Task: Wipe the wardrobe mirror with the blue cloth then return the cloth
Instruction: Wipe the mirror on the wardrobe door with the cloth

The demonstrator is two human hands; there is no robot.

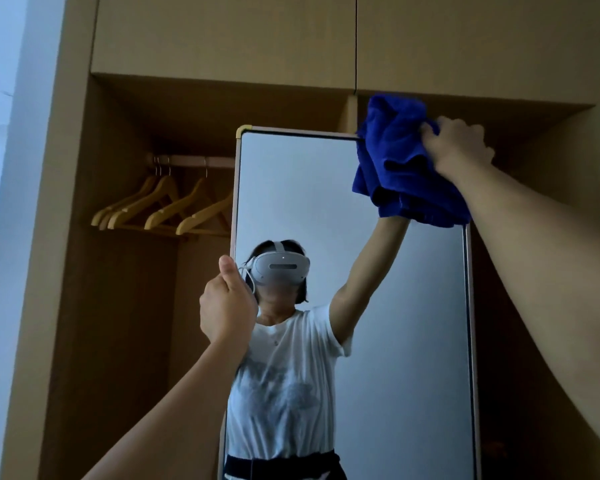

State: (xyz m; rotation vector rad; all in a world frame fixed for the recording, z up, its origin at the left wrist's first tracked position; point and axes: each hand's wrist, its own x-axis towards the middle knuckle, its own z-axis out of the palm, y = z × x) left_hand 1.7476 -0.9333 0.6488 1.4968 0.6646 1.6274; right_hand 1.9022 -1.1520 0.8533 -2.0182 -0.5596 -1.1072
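Inside an open tan wardrobe (66,237) with wooden hangers (167,209) on its rail, the blue cloth (400,161) sits bunched and thick-piled against the top right corner of the tall, pale-framed mirror (378,306), the right hand (459,147) closed around its upper folds. The left hand (227,304) wraps thumb and fingers around the mirror's left edge, apparently steadying it. With the cloth so loosely wadded, a fold could slip from the grip at this full stretch, or a hard push could swing the panel and leave streaks.
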